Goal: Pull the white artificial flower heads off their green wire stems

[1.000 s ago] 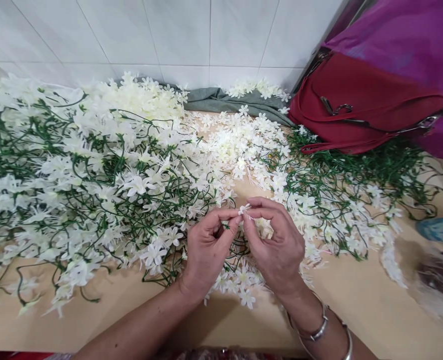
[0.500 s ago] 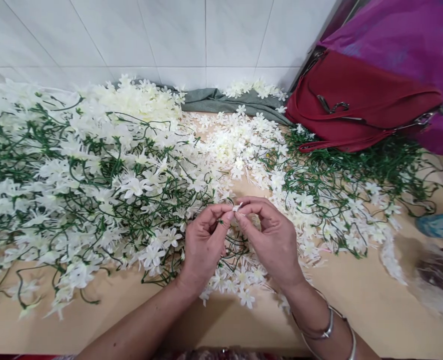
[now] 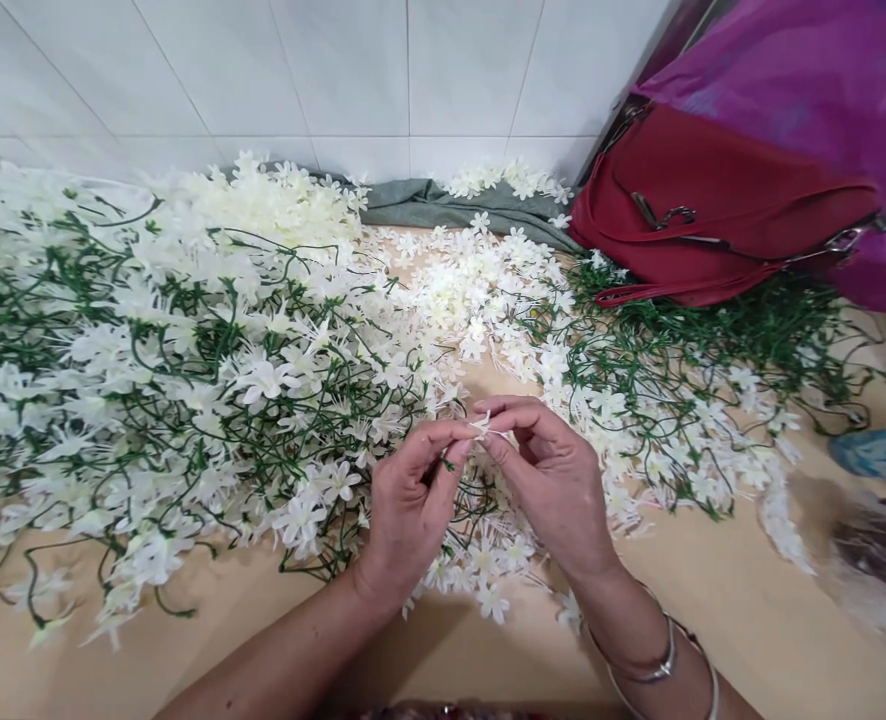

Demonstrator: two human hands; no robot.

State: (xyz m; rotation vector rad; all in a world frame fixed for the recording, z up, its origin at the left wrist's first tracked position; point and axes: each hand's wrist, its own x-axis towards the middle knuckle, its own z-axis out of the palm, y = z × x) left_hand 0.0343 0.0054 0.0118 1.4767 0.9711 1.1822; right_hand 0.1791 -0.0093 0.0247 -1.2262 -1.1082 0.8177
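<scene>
Over the middle of the table, my left hand (image 3: 413, 500) and my right hand (image 3: 552, 470) meet fingertip to fingertip. Both pinch a small white artificial flower stamen (image 3: 486, 428), whose thin strands poke out between the fingers. A bit of green stem (image 3: 449, 465) shows beside my left thumb. Just beyond my fingers lie loose white flower heads (image 3: 480, 290) without stems. To the left is a large heap of white artificial flowers on green stems (image 3: 263, 375). Fingers hide the lower part of the held piece.
Green stems (image 3: 758, 330) lie at the right under a red handbag (image 3: 728, 200). Behind it is a purple bag (image 3: 810, 80). A grey cloth (image 3: 420, 205) runs along the tiled wall (image 3: 353, 70). A blue patterned object (image 3: 878, 452) and a clear plastic bag (image 3: 882, 560) sit far right.
My hands have shifted slightly, with the fingertips a little further right and lower. More of the white strands shows between them.
</scene>
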